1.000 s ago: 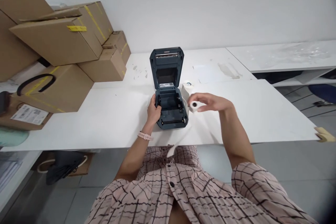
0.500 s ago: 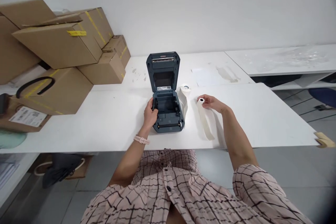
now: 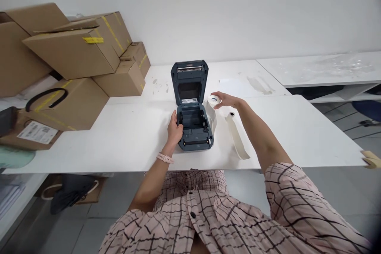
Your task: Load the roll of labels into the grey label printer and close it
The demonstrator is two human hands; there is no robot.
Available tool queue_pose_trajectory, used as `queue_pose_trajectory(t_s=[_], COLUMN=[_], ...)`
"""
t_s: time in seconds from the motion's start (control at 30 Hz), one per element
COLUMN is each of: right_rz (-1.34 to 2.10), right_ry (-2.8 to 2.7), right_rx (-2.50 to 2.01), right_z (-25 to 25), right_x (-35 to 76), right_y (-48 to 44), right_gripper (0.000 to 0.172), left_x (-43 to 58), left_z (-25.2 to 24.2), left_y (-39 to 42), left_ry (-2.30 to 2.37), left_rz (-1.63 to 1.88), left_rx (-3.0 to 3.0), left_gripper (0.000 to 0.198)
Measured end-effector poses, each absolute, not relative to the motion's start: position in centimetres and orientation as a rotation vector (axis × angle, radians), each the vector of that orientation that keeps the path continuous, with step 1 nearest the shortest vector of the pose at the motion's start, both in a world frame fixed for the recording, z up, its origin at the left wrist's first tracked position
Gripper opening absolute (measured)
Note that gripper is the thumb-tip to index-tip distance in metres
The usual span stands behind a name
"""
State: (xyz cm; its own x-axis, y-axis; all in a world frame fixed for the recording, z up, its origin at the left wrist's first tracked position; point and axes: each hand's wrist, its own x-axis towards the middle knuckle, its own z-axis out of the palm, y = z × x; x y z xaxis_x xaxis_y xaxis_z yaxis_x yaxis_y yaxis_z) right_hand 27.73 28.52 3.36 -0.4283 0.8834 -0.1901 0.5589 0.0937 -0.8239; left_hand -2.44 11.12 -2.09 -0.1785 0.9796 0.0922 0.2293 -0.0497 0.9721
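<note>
A dark blue-grey printer [image 3: 195, 133] stands on the white table with its lid [image 3: 190, 83] raised. My left hand [image 3: 175, 129] grips the printer's left side, thumb over the edge. Fingers apart, my right hand [image 3: 224, 100] is around the right side of a wide white roll [image 3: 213, 101], whose loose paper hangs down beside the printer; whether it grips the roll is hard to tell. Right of that, a small roll [image 3: 231, 114] with a dark core stands with its strip [image 3: 238, 139] unrolled toward the table's front edge, untouched.
Stacked cardboard boxes [image 3: 71, 53] fill the left of the table [image 3: 133, 143], with a black curved strap [image 3: 46, 97] on one. A paper sheet [image 3: 230, 86] and a clear plastic piece [image 3: 260, 85] lie behind. A tan piece [image 3: 371, 159] sits at the right corner.
My right hand has let go of the small roll and moved left and back to the wide roll. My left hand stays on the printer. The view has shifted slightly.
</note>
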Motion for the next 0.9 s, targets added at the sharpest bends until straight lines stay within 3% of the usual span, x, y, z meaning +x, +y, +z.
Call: queue_pose_trajectory(t_s=[0.2, 0.37, 0.47, 0.6, 0.77, 0.9], right_rz=[1.215, 1.278, 1.292, 1.071, 0.766, 0.716], right_ry=[-1.883, -1.827, -2.111, -2.705, -3.015, -3.068], right_rx=[-1.398, -1.082, -0.878, -0.967, -1.16, -1.176], right_z=[2.8, 6.4, 9.7, 12.2, 11.1, 9.3], right_x=[28.0, 26.7, 23.0, 17.2, 13.2, 12.0], right_y=[27.1, 23.5, 21.4, 20.1, 20.7, 21.3], right_gripper=[0.073, 0.08, 0.076, 0.071, 0.065, 0.062], left_x=[-2.2, -2.1, -2.0, -1.9, -1.7, -1.5], left_z=[-2.0, -2.5, -2.7, -2.7, -2.3, -2.0], left_y=[11.1, 11.4, 11.6, 11.6, 11.6, 11.5], left_ry=[1.514, 1.49, 1.491, 1.503, 1.526, 1.525], left_rz=[1.278, 1.309, 1.322, 1.32, 1.312, 1.308], left_rx=[1.252, 1.257, 1.247, 1.221, 1.2, 1.179], left_gripper=[0.09, 0.089, 0.091, 0.093, 0.092, 0.091])
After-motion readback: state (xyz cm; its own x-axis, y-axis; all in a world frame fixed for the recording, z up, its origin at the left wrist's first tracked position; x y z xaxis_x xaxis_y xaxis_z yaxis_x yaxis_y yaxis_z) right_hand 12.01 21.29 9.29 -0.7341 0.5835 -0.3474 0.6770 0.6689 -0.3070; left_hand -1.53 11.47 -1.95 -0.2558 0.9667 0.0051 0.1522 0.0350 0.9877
